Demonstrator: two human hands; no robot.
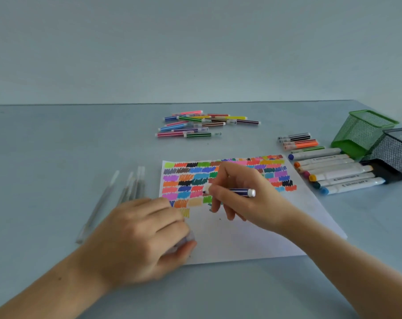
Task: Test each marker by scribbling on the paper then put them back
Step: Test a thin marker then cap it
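A white sheet of paper (253, 238) lies in front of me, its upper half filled with rows of coloured scribble patches. My right hand (243, 196) grips a thin dark-blue marker (238, 192) above the patches, white end pointing right. My left hand (144, 238) rests on the paper's left edge, fingers curled round a small clear cap (186, 240), partly hidden. A heap of thin striped markers (204, 123) lies farther back on the table.
Thick white markers (333, 171) with coloured caps lie in a row right of the paper, with a few thin ones (297, 141) behind them. A green mesh holder (361, 132) and a black mesh holder (393, 153) lie tipped over at far right. Several clear pens (126, 192) lie left.
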